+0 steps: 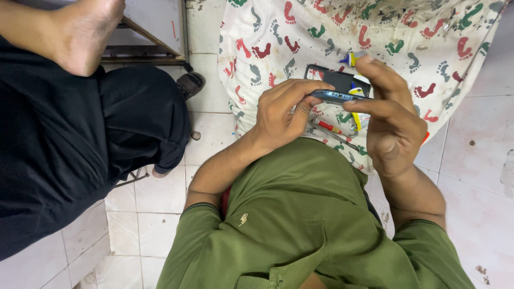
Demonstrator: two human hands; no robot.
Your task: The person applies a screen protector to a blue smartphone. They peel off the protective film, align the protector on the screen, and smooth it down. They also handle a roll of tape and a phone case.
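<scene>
Far left: another person's black trousers (64, 144) and bare foot (88, 32), sandal (190, 83) on the tiled floor (155, 214). Centre: left hand (281, 112), fingers curled and pressed onto the near edge of a thin dark phone (337, 96), thumb against its end. Phone is held edge-on above the footprint-pattern cloth (278, 37). Right hand (393, 123) pinches the phone's other end. Under it: red-handled screwdriver (327, 127), tweezers (337, 138), dark flat part (337, 79).

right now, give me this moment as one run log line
left hand: grips phone edge | right hand: pinches phone's other end | below: footprint-print cloth, red-handled screwdriver | beside: another person in black
</scene>
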